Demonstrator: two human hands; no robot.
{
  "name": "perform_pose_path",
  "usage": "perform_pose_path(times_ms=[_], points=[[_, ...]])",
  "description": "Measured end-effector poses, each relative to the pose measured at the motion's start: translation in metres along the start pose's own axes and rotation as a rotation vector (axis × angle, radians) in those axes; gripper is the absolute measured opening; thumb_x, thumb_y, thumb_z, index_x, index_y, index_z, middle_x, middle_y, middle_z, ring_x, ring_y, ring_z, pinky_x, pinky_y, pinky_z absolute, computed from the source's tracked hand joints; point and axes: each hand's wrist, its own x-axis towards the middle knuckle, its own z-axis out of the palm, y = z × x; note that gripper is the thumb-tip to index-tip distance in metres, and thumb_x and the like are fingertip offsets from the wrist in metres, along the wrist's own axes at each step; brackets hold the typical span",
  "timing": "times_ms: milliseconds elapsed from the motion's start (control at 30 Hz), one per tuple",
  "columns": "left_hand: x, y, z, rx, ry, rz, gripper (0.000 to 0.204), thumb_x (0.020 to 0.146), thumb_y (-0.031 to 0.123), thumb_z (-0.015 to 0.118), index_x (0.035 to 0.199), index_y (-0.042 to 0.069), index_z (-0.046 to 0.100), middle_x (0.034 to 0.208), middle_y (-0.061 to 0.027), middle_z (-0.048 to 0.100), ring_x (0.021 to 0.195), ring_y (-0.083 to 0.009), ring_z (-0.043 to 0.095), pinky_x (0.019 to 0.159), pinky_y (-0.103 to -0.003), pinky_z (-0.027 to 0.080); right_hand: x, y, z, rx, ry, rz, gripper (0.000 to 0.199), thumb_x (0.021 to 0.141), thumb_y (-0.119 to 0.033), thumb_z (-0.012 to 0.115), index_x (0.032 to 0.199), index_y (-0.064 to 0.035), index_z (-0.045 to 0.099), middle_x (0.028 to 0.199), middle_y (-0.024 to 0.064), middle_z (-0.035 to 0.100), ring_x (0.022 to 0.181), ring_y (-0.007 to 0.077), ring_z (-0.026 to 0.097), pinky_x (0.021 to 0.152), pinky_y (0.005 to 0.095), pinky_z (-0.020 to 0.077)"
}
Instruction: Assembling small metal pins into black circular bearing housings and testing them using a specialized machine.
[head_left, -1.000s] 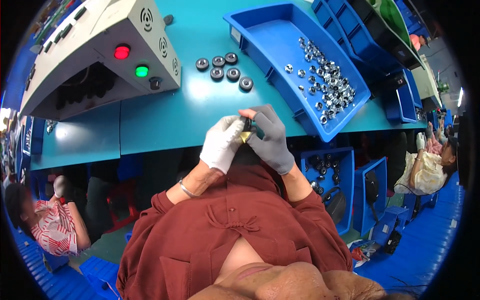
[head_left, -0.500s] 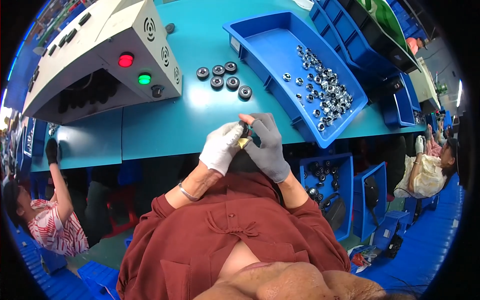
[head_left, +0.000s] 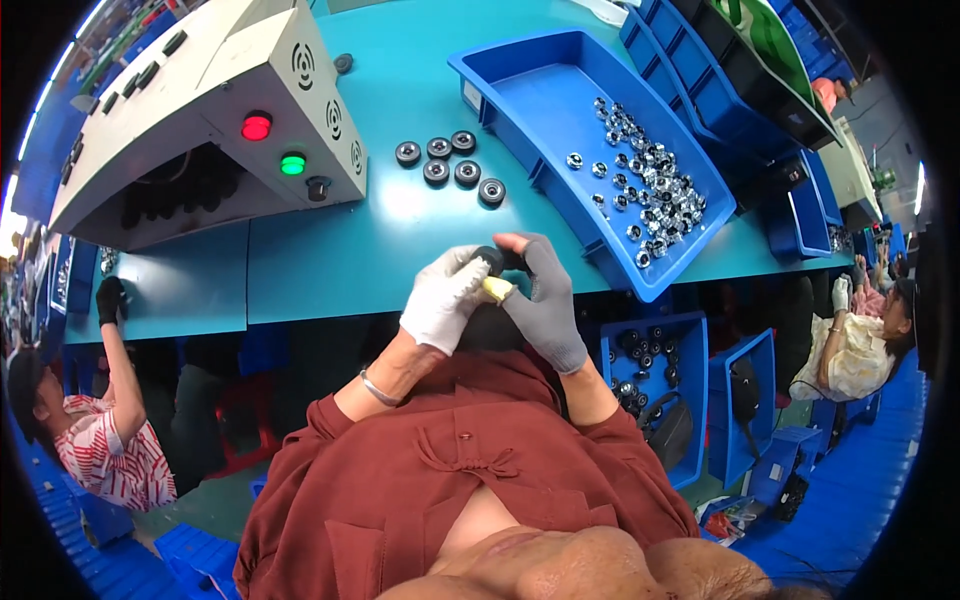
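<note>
At the table's near edge, my left hand, in a white glove, is closed around a small black wheel. Facing it is my right hand in a grey glove, its thumb and forefinger spread apart beside the wheel. A yellow piece sits at the right thumb's tip; whether it is wrapped on the thumb or loose I cannot tell. Beyond my hands several black wheels lie on the teal table. A blue tray to the right holds many shiny metal parts.
A cream machine with a red and a green light stands at the left, black wheels on top. Below the table's edge at right is a blue bin of wheels. Stacked blue bins rise behind the tray. Other people work at both sides.
My right forefinger and thumb have spread apart and the forefinger has moved off the wheel. My left hand still holds the wheel.
</note>
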Motion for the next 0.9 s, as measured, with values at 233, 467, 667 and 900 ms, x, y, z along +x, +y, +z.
perform_pose_path(times_ms=[233,467,667,900], points=[[-0.002,0.001,0.008,0.506,0.226,0.336,0.019,0.09,0.005,0.072,0.104,-0.006,0.065,0.091,-0.0098,0.071,0.081,-0.0137,0.069,0.073,-0.027,0.058,-0.007,0.011,0.003,0.208,-0.022,0.174,0.037,0.081,0.007,0.059,0.116,0.0026,0.068,0.1,0.0082,0.065,0.096,0.0162,0.064,0.088,0.0274,0.0498],[-0.001,0.007,0.005,0.504,0.218,0.282,0.019,0.091,0.004,0.07,0.105,-0.008,0.064,0.094,-0.0122,0.071,0.082,-0.0155,0.07,0.073,-0.028,0.059,-0.008,0.016,0.012,0.131,0.021,0.145,0.038,0.082,0.009,0.055,0.117,0.0027,0.07,0.097,0.0066,0.067,0.092,0.0129,0.064,0.087,0.0249,0.0499],[-0.003,0.007,-0.009,0.115,0.136,0.09,0.026,0.1,0.013,0.062,0.113,-0.009,0.062,0.102,-0.0151,0.069,0.084,-0.0228,0.072,0.078,-0.033,0.061,-0.004,0.016,0.005,0.421,-0.057,0.321,0.033,0.089,0.007,0.051,0.119,0.0082,0.066,0.113,0.0092,0.069,0.102,0.0124,0.063,0.091,0.025,0.0496],[-0.002,0.003,-0.015,0.068,0.191,0.068,0.022,0.1,0.018,0.063,0.101,-0.003,0.064,0.089,-0.0085,0.065,0.069,-0.0166,0.064,0.063,-0.03,0.055,-0.004,0.016,0.007,0.495,-0.088,0.379,0.038,0.093,0.0,0.048,0.129,0.0071,0.06,0.118,0.0105,0.067,0.108,0.0131,0.061,0.095,0.0262,0.048]])
